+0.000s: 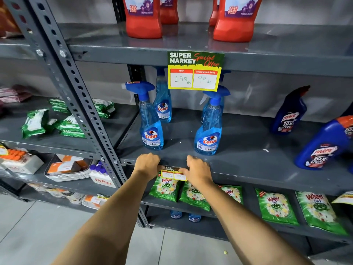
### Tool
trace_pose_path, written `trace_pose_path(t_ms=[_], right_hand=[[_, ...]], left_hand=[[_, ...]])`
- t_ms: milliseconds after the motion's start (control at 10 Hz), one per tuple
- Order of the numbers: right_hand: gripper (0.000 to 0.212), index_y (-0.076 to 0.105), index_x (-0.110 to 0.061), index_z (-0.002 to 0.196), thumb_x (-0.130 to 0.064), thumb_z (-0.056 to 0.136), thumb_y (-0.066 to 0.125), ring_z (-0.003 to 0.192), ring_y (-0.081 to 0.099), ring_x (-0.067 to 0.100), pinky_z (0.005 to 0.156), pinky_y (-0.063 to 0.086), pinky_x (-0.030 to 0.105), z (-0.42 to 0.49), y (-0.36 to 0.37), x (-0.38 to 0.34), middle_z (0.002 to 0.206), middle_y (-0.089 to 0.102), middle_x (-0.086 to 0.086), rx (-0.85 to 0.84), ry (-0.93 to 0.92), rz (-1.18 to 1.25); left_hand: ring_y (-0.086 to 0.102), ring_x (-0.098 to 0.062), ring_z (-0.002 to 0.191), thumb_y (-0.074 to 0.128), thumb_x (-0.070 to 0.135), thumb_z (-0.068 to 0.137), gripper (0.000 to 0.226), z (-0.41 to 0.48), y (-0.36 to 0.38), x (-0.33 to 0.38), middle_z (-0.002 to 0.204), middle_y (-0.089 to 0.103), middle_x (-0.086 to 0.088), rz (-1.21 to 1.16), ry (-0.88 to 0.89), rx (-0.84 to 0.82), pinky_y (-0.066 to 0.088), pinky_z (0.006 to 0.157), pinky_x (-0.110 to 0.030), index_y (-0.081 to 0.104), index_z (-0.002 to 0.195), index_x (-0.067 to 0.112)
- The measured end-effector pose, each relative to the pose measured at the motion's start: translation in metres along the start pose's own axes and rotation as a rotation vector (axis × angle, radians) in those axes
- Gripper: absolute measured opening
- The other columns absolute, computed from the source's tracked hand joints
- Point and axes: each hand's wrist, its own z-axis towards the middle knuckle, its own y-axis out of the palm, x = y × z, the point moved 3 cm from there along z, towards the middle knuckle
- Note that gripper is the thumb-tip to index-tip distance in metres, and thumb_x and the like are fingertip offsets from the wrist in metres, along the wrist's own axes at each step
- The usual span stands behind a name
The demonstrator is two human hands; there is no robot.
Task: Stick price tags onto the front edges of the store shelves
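A green and yellow price tag (172,174) lies against the front edge of the grey shelf (248,174) that carries the blue spray bottles. My left hand (148,165) grips its left end and my right hand (197,170) grips its right end, fingers curled over the shelf lip. The tag's top strip is partly hidden by my fingers. One shelf higher, a larger price tag (195,70) reading 198 and 99 hangs from that shelf's front edge (286,64).
Blue Colin spray bottles (151,119) stand just behind my hands. Blue Harpic bottles (322,144) are to the right, red bottles (143,18) on the top shelf, green Wheel packets (275,205) below. A perforated grey upright (76,88) runs down on the left.
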Motion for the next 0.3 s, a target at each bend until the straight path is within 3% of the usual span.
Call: trace_pose_path(t_ms=[200,300], right_hand=[[0.023,0.045,-0.017,0.098,-0.031,0.089,0.062,0.085,0.066,0.033,0.067,0.048,0.036,-0.013,-0.005,0.015,0.093,0.069,0.008,0.007,-0.001,0.111],[0.011,0.049,-0.025,0.094,-0.035,0.092,0.054,0.079,0.066,0.027,0.061,0.046,0.033,-0.028,-0.018,0.049,0.091,0.069,0.000,0.128,-0.038,0.116]], left_hand=[[0.066,-0.027,0.099,0.046,0.048,0.095,0.038,-0.011,-0.004,-0.007,0.107,0.072,-0.007,-0.025,-0.019,0.010,0.044,0.094,-0.037,0.062,0.108,0.016],[0.069,-0.022,0.088,0.033,0.052,0.097,0.043,-0.019,-0.006,-0.013,0.095,0.075,-0.002,-0.016,0.024,0.170,0.040,0.094,-0.036,0.064,0.104,0.023]])
